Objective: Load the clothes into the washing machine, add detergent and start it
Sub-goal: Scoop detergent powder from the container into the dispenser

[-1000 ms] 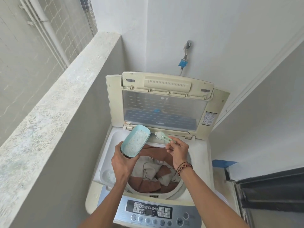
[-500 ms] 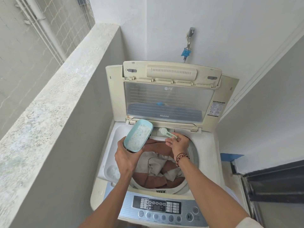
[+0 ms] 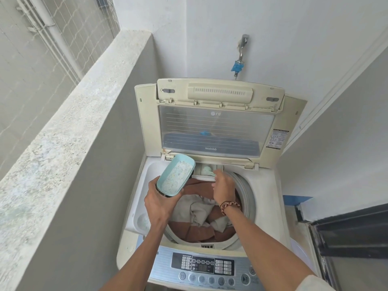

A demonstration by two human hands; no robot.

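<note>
The top-loading washing machine [image 3: 264, 185] stands with its lid [image 3: 216, 122] raised. Brown and grey clothes [image 3: 201, 217] fill the drum. My left hand [image 3: 161, 202] grips a pale blue tub of white detergent powder [image 3: 176, 178], tilted over the drum's left rim. My right hand [image 3: 223, 185] pinches a small pale green scoop [image 3: 206, 170], its bowl over the detergent drawer [image 3: 204, 172] at the drum's back edge.
The control panel [image 3: 205, 267] with buttons lies at the near edge. A concrete parapet [image 3: 69, 122] runs along the left. A tap with a blue fitting [image 3: 238, 66] hangs on the back wall. A dark door frame [image 3: 348, 234] is at the right.
My right hand has carried the scoop forward and down, from above the clothes to the detergent drawer. The left hand keeps the tub in about the same spot.
</note>
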